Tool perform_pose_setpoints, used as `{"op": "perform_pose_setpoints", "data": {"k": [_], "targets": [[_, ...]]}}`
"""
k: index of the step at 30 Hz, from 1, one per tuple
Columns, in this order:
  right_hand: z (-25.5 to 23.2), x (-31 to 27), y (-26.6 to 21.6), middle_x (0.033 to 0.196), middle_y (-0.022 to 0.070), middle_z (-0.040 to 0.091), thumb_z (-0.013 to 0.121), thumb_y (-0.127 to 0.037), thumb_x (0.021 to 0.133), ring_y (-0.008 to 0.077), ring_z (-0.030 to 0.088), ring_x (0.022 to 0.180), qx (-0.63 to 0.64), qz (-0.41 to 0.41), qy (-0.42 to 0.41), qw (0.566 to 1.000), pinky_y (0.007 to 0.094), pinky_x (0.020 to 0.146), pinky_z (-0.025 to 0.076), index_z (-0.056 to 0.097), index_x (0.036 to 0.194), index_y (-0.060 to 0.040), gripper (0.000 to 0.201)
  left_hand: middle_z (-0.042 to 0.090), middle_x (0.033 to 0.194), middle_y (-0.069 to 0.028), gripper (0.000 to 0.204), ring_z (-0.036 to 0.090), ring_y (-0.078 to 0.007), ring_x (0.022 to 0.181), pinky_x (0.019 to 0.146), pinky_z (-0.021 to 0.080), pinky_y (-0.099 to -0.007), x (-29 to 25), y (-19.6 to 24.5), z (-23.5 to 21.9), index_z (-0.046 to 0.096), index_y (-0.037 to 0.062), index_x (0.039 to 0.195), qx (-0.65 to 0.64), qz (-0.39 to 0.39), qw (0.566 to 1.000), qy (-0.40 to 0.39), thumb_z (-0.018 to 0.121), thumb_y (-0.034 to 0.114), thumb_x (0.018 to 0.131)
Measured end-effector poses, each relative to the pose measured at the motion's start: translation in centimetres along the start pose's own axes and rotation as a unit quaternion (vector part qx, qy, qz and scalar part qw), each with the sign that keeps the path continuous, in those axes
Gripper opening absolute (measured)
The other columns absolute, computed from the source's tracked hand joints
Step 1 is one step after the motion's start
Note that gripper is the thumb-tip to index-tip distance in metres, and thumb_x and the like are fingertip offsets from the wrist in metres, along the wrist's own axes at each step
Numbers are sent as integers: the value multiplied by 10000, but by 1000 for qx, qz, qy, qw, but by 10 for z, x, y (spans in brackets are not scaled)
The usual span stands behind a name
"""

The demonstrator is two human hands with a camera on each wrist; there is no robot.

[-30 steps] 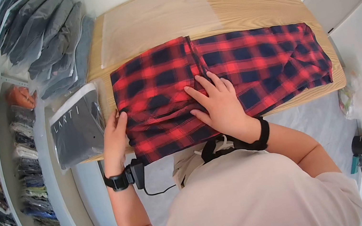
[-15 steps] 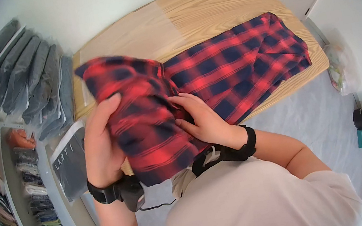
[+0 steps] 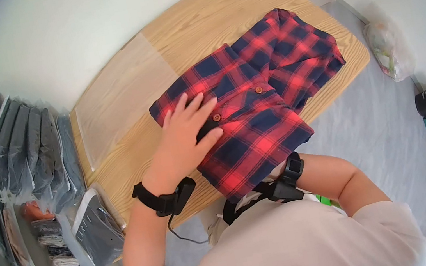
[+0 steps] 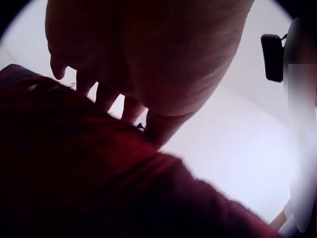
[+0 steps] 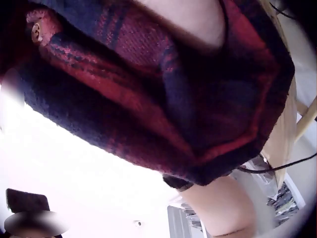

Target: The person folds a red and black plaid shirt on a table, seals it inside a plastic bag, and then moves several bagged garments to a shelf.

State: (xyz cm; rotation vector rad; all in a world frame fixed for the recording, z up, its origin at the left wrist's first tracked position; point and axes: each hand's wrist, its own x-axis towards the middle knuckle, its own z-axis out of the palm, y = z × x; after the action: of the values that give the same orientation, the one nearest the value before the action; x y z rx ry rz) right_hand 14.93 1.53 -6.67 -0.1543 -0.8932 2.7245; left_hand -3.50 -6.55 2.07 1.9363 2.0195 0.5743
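A red and navy plaid shirt [image 3: 259,136] lies on the table, its near part folded over into a rectangle with two brown buttons on top. One sleeve-like length [image 3: 295,50] extends toward the far right. My left hand [image 3: 185,138] rests flat on the folded part, fingers spread beside a button [image 3: 216,117]. From below, the left wrist view shows its fingertips at the cloth [image 4: 84,148]. My right hand [image 5: 193,20] reaches into a fold of the shirt, its fingers hidden by fabric. Only the right wrist, with a black strap [image 3: 291,170], shows below the near edge in the head view.
The wooden table [image 3: 129,176] carries a clear sheet [image 3: 120,92] at its left. A bagged black garment [image 3: 99,233] lies at the left corner, below several bagged dark garments [image 3: 21,144]. Shelves of folded clothes stand left. A plastic bag [image 3: 387,48] sits on the floor at right.
The left part of the shirt was lifted and turned over to the right, showing buttons now. My left hand moved onto its top; my right hand went from above the cloth to underneath it.
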Motion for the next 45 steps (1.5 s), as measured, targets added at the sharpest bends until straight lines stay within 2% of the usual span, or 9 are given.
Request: {"op": "perform_pose_setpoints", "data": {"k": [5, 7, 13, 15, 24, 28, 33, 38, 45], "targets": [[-9, -7, 0, 1291, 106, 510, 504, -259, 941, 235, 518, 1143, -142, -50, 20, 988, 387, 979, 432, 457, 1280, -34, 410, 291, 1472, -144, 537, 220, -380, 1367, 1053, 196, -615, -10, -11, 23, 388, 200, 1388, 44, -89, 993, -70, 472, 443, 917], [-15, -6, -24, 1254, 102, 546, 505, -320, 937, 224, 535, 1113, 150, 95, 0, 984, 380, 956, 444, 497, 1233, -32, 413, 293, 1469, -150, 539, 224, -389, 1363, 1047, 199, -623, -12, -14, 28, 378, 204, 1393, 32, -95, 993, -69, 474, 438, 917], [-29, -47, -80, 1192, 103, 581, 558, -321, 916, 179, 575, 1033, 19, 10, 214, 977, 337, 911, 454, 491, 1242, -37, 438, 293, 1459, -179, 592, 247, -443, 1333, 1007, 239, -656, -14, 2, 43, 358, 207, 1403, 140, -95, 985, -24, 503, 463, 889], [-19, -45, -81, 1108, 84, 610, 597, -175, 895, 128, 583, 967, -355, -43, 279, 891, 278, 862, 461, 486, 1248, -17, 403, 265, 1474, -173, 631, 230, -462, 1335, 1004, 251, -654, -12, 10, 43, 304, 222, 1428, 205, -130, 969, -42, 501, 477, 885], [-57, -31, -72, 931, 20, 613, 575, -63, 891, 76, 560, 864, -407, -138, 314, 847, 207, 744, 458, 538, 1166, -11, 282, 307, 1435, -223, 663, 302, -476, 1288, 986, 307, -626, -11, 18, 29, 339, 141, 1405, 129, -186, 972, -63, 531, 474, 865], [-51, -59, -71, 879, 13, 621, 579, -116, 900, 80, 564, 831, -396, -163, 391, 815, 209, 685, 457, 547, 1122, -12, 247, 331, 1426, -231, 568, 272, -407, 1334, 1087, 260, -406, 24, 14, -15, 399, 95, 1371, 84, -46, 995, -20, 552, 343, 883], [-44, -61, -59, 757, 45, 621, 606, -143, 891, 71, 563, 697, -499, -150, 418, 744, 222, 601, 439, 545, 1085, -26, 234, 347, 1419, -217, 432, 258, -397, 1345, 1068, 284, -463, 93, 10, 12, 478, 155, 1294, 119, 149, 981, -40, 560, 252, 882], [-44, -61, -56, 709, 41, 620, 654, -57, 838, 67, 550, 646, -496, -155, 391, 760, 232, 556, 429, 543, 1075, -20, 265, 387, 1388, -191, 313, 246, -365, 1361, 1096, 246, -438, 117, 8, 38, 506, 117, 1154, 70, 39, 983, -167, 595, 183, 861], [-54, -82, -34, 1125, 91, 580, 635, -20, 712, 245, 520, 1037, -721, -326, 313, 525, 400, 881, 353, 578, 1088, -118, 394, 420, 1369, -145, 493, 383, -289, 1277, 1072, 281, -369, 69, -41, -15, 422, 96, 1344, -24, 29, 999, -4, 555, 147, 872]]}}
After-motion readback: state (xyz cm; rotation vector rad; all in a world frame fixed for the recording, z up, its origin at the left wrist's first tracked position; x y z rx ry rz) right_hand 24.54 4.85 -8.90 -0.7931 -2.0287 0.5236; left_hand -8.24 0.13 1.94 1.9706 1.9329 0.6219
